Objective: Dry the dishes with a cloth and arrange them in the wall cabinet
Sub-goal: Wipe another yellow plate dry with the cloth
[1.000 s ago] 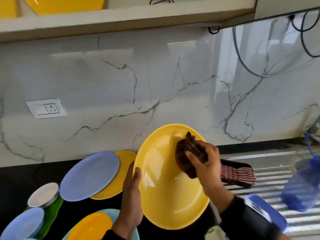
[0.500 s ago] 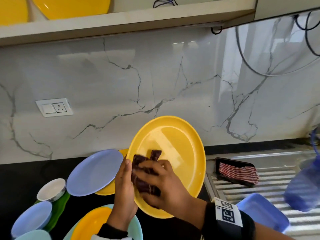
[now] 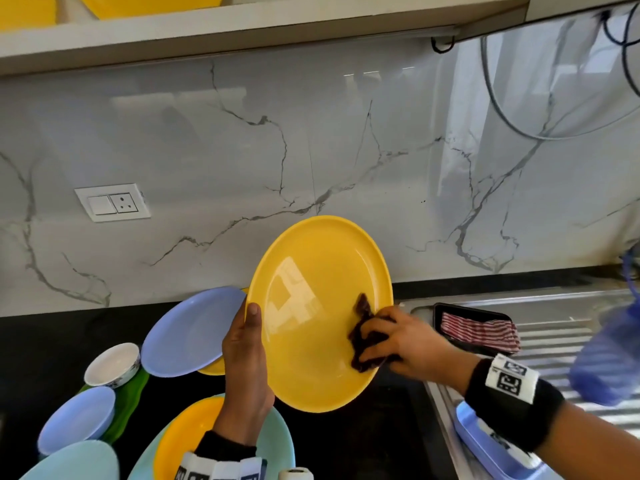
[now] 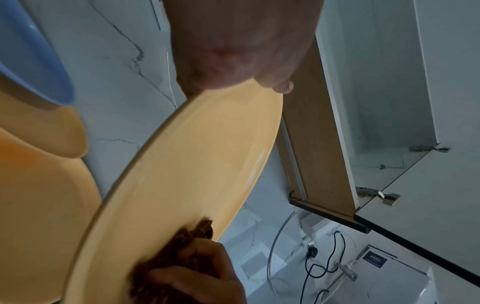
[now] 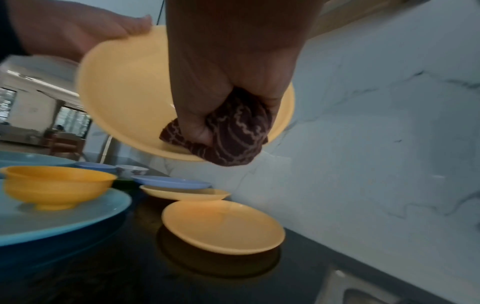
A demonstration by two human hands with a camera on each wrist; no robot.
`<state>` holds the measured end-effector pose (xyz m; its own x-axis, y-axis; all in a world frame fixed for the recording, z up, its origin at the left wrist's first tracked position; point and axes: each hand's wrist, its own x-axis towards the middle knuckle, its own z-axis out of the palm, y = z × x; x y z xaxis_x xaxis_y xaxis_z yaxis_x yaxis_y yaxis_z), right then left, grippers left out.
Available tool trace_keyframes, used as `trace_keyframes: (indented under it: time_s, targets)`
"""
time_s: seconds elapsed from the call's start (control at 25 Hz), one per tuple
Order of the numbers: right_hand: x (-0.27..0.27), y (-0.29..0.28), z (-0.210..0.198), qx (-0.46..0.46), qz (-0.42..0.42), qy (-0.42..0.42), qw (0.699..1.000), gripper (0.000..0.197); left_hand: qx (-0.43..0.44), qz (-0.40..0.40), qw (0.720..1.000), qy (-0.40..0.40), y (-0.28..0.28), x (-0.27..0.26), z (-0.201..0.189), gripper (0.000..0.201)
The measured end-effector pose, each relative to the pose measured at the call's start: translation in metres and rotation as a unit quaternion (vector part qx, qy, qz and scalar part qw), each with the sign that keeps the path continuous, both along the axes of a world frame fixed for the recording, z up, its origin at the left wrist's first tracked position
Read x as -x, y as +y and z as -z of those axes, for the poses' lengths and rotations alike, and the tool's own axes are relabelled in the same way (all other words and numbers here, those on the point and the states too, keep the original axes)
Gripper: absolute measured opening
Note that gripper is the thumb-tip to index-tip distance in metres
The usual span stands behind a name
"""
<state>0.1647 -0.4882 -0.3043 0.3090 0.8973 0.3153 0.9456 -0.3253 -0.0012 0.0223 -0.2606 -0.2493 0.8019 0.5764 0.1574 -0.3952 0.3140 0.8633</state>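
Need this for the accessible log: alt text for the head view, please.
A left hand holds a large yellow plate tilted up by its rim while the right hand rubs a dark patterned cloth on its face. More plates and bowls sit on the black counter below.
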Motion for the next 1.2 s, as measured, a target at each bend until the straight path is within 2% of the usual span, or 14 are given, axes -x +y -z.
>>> trace_keyframes:
  time_s: [0.08, 0.12, 0.2, 0.28, 0.4, 0.52, 0.56, 0.68, 0.76, 0.84, 0.92, 1.04, 1.12, 1.2]
  targets:
    - [-0.011, 0.0, -0.02, -0.026, 0.057, -0.031, 0.998, 0.047, 0.018, 0.004, 1.0, -0.007, 0.003, 0.001, 0.001, 0.043]
    - [-0.012, 0.003, -0.033, -0.047, 0.088, -0.031, 0.995, 0.044, 0.03, -0.002, 1.0, -0.009, 0.007, 0.003, 0.005, 0.041]
    - [-0.007, 0.01, -0.064, -0.113, 0.128, 0.013, 0.985, 0.044, 0.05, -0.008, 0.999, -0.012, 0.011, 0.006, 0.01, 0.06]
    - [0.004, 0.015, -0.098, -0.192, 0.111, 0.143, 0.965, 0.053, 0.058, -0.017, 0.998, -0.007, 0.013, 0.006, 0.014, 0.084]
    - [0.03, 0.028, -0.129, -0.232, 0.064, 0.402, 0.883, 0.058, 0.058, -0.012, 0.998, 0.001, 0.016, 0.001, 0.028, 0.079]
    - [0.044, 0.044, -0.109, -0.261, 0.037, 0.552, 0.791, 0.047, 0.045, -0.023, 0.998, 0.028, 0.019, -0.006, 0.045, 0.077]
    - [0.046, 0.049, -0.098, -0.285, 0.054, 0.536, 0.793, 0.042, 0.049, -0.027, 0.998, 0.042, 0.019, -0.007, 0.049, 0.081]
    - [0.043, 0.057, -0.058, -0.289, 0.17, 0.282, 0.899, 0.043, 0.068, -0.02, 0.994, 0.087, 0.018, -0.011, 0.059, 0.088]
    - [0.046, 0.056, -0.042, -0.274, 0.206, 0.184, 0.921, 0.045, 0.047, -0.022, 0.995, 0.087, 0.019, -0.01, 0.062, 0.082]
    - [0.054, 0.055, -0.03, -0.266, 0.192, 0.121, 0.937, 0.037, 0.056, -0.028, 0.994, 0.095, 0.017, -0.01, 0.059, 0.088]
    - [0.067, 0.055, -0.024, -0.233, 0.193, 0.113, 0.947, 0.041, 0.043, -0.043, 0.993, 0.102, 0.014, -0.011, 0.054, 0.092]
    - [0.082, 0.062, -0.016, -0.139, 0.193, 0.199, 0.951, 0.083, 0.04, -0.021, 0.995, 0.09, 0.012, -0.011, 0.039, 0.088]
    - [0.083, 0.07, -0.022, -0.16, 0.162, 0.168, 0.959, 0.087, 0.011, 0.02, 0.996, 0.086, 0.005, -0.009, 0.028, 0.08]
    - [0.078, 0.081, -0.031, -0.202, 0.091, 0.104, 0.97, 0.077, -0.033, 0.041, 0.994, 0.098, -0.004, -0.005, 0.017, 0.058]
